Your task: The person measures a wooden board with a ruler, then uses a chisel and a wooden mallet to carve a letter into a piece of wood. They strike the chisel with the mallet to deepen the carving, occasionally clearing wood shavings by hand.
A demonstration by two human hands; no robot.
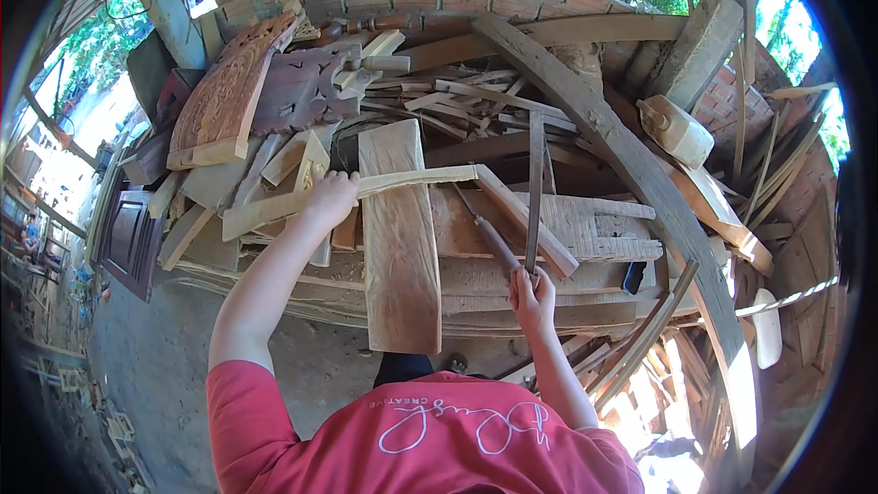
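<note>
My left hand [335, 197] is closed around a pale curved wooden piece [416, 177], which crosses over a broad upright-lying plank [401, 265]. The piece's right end meets an angled wooden bar [529, 220]. In my right hand [532, 296], closed at its lower end, is a long, narrow, dark flat bar [535, 183] like a file, pointing away from me. Just left of that hand lies a tool with a brown wooden handle [495, 242] and a thin metal shaft. The curved piece's left part passes behind my forearm.
Carved wooden panels [224, 101] and a heap of offcuts [457, 96] lie behind the work. A thick curved beam [631, 155] arches along the right. A plastic jug [675, 131] sits beyond it. A dark phone-like object [632, 277] rests at the right on stacked boards [549, 302].
</note>
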